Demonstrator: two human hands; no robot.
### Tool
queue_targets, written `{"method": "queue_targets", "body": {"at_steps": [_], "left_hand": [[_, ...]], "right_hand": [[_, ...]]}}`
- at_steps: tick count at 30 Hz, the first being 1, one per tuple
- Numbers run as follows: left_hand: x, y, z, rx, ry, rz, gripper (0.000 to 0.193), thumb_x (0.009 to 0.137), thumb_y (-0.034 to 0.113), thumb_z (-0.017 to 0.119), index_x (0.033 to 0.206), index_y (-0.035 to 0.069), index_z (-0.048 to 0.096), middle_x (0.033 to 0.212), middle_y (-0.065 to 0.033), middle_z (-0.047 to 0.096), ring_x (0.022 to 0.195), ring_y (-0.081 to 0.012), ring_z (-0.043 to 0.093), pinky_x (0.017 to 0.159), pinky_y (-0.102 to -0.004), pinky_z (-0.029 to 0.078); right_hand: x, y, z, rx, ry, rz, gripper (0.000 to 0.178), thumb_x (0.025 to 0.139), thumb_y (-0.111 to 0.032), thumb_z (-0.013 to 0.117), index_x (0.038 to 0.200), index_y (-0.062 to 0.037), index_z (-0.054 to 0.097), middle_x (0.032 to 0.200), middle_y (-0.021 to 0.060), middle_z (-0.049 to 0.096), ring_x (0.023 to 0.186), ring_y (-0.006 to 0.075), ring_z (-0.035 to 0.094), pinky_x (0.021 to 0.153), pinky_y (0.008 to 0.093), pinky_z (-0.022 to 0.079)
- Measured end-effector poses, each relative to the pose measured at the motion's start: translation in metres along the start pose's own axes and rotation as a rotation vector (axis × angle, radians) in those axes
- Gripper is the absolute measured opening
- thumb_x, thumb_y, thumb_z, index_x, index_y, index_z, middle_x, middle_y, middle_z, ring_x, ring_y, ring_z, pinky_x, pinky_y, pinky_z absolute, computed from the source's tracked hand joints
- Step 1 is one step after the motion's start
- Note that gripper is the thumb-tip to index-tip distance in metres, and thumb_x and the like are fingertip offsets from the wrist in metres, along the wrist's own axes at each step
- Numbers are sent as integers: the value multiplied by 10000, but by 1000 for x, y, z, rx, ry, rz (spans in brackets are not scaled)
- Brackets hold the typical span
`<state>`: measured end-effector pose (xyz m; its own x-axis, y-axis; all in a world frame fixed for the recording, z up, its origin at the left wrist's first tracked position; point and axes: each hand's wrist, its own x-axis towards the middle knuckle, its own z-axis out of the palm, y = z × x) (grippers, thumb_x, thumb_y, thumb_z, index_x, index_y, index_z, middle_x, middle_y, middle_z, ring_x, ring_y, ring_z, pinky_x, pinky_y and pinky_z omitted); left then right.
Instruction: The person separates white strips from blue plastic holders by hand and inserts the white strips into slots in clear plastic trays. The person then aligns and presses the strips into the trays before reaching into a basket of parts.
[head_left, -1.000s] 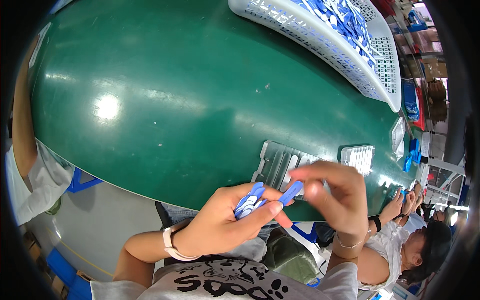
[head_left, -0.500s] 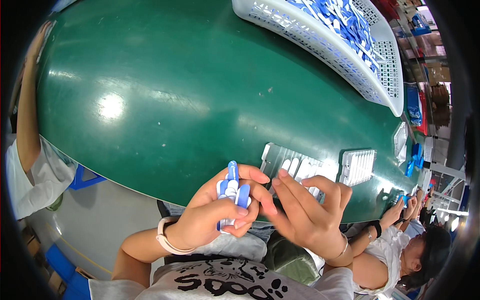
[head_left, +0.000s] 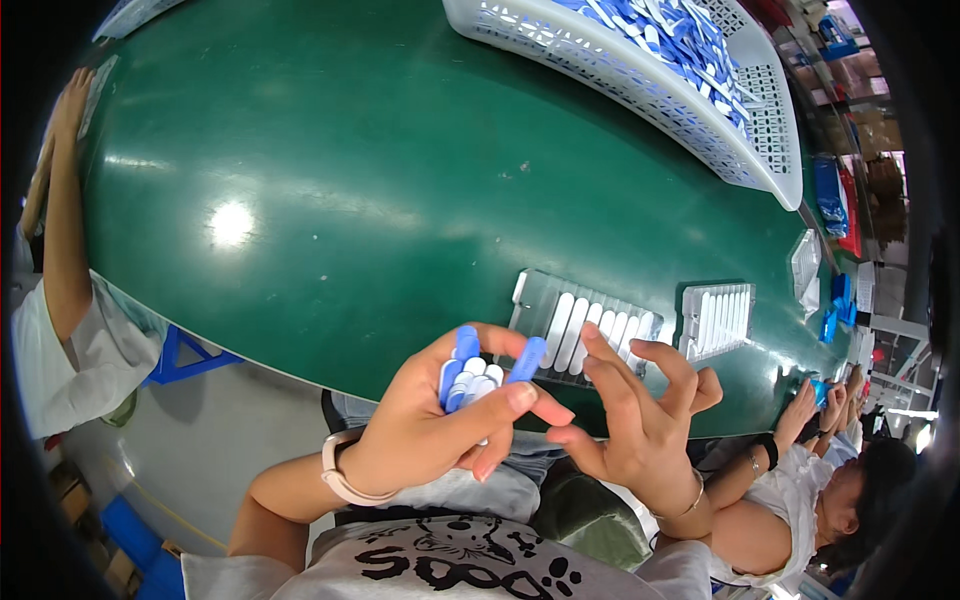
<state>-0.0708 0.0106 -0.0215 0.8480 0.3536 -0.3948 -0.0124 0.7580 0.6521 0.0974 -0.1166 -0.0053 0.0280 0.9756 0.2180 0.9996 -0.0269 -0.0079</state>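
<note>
My left hand (head_left: 440, 410) is closed round a bunch of small flat sticks (head_left: 478, 378) with rounded ends, some blue and some white. One blue stick (head_left: 528, 360) juts out between thumb and forefinger, pointing up and right. My right hand (head_left: 640, 425) is beside it, fingers bent and spread, with nothing visible between them. Its fingertips overlap the near edge of a clear slotted tray (head_left: 535, 290), which holds a row of white rounded sticks (head_left: 568, 325). The lower ends of the bunch are hidden by my left fingers.
A second slotted tray (head_left: 690, 330) of white sticks lies right of the first. At the far right of the green table (head_left: 350, 150) stands a white perforated basket (head_left: 600, 75) heaped with blue and white pieces. Other people's arms (head_left: 65, 200) show at the left and right table edges.
My left thumb has moved one blue stick outward from the bunch, toward the right. My right fingers have spread and drawn back from the left fingertips. The view has shifted slightly.
</note>
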Motion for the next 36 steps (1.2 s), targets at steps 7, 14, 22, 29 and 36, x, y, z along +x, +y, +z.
{"method": "queue_targets", "body": {"at_steps": [7,14,22,29,36], "left_hand": [[1,-3,2,12,-20,49,135,918,38,557,1026,-20,502,789,-219,662,494,-95,587,364,-196,335],[3,-1,3,-8,-90,-12,81,904,28,578,962,-22,553,822,-218,674,421,-57,457,390,-197,336],[1,0,3,43,-10,50,113,904,68,601,984,2,557,740,-121,631,474,-53,462,406,-206,330],[-1,1,-8,-309,27,-62,213,961,210,487,1086,38,496,684,-48,487,488,-50,297,430,-216,245],[3,1,-6,-413,-6,-82,175,960,166,495,1104,66,504,698,-9,454,523,-39,307,441,-210,224]], "right_hand": [[13,-1,-3,-118,88,-1,329,724,-141,684,1053,-137,673,1122,-49,640,947,183,493,781,378,245],[45,15,-10,995,-93,68,265,757,41,642,1012,-7,695,860,74,695,725,208,593,705,309,433],[42,5,-21,921,41,70,314,649,71,691,941,-47,706,825,51,713,655,163,576,613,264,385],[45,-7,2,180,275,-19,360,591,32,723,933,-73,685,927,16,696,689,168,535,660,285,364],[27,-45,0,-113,28,25,375,677,-182,687,1038,-80,687,1084,-33,635,784,174,502,735,390,255]]}}
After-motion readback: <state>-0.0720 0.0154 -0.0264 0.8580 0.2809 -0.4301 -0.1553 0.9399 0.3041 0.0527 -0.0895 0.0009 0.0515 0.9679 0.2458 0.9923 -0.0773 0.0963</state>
